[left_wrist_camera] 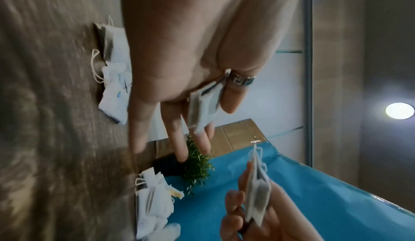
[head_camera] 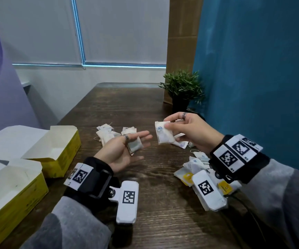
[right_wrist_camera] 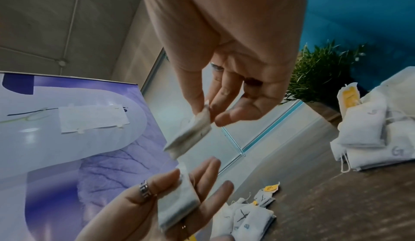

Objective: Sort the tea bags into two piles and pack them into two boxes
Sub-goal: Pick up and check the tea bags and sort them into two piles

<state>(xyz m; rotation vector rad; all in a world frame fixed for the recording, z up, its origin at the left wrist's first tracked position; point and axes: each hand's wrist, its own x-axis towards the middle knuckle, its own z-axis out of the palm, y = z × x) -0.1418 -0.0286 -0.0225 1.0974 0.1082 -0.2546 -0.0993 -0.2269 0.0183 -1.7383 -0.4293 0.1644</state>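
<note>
My left hand [head_camera: 137, 138] lies palm up over the dark wooden table [head_camera: 127, 105], its ringed thumb pinning a thin stack of white tea bags [head_camera: 135, 145] against the fingers; the left wrist view shows this stack [left_wrist_camera: 202, 110] edge-on. Just to the right and slightly higher, my right hand [head_camera: 168, 123] pinches a thicker stack of tea bags [head_camera: 164, 134] between thumb and fingers, also seen as a stack [right_wrist_camera: 188, 135] in the right wrist view. Two open yellow boxes stand at the left, one farther [head_camera: 58, 148] and one nearer [head_camera: 10, 191].
A loose pile of tea bags [head_camera: 109, 134] lies beyond my left hand. Another pile with yellow tags [head_camera: 193, 166] lies under my right wrist, and more bags [head_camera: 181, 142] sit below my right hand. A potted plant [head_camera: 182, 90] stands at the back right by the blue wall.
</note>
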